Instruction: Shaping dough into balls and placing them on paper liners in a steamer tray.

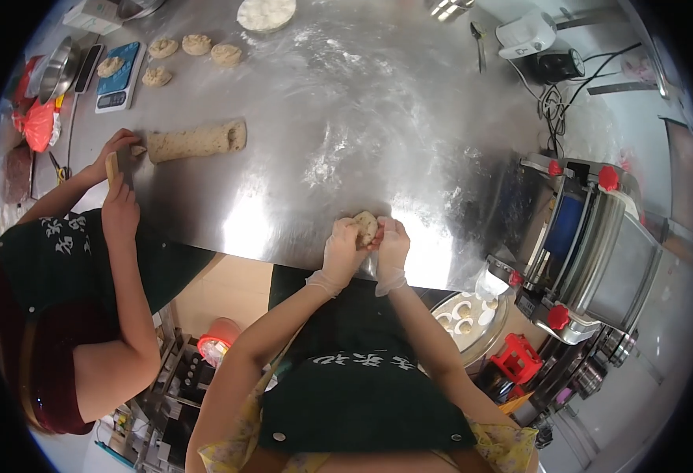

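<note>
Near the front edge of the steel table, my left hand and my right hand, both in clear loose gloves, are closed round a speckled lump of dough from either side. My fingertips are partly hidden around the lump. Below the table edge at my right, a round metal tray holds several small dough pieces on white rounds.
A co-worker at left holds a wooden-handled cutter by a dough log. A scale, several dough lumps, bowls and a white plate lie farther back. A rolling machine and cords stand at right.
</note>
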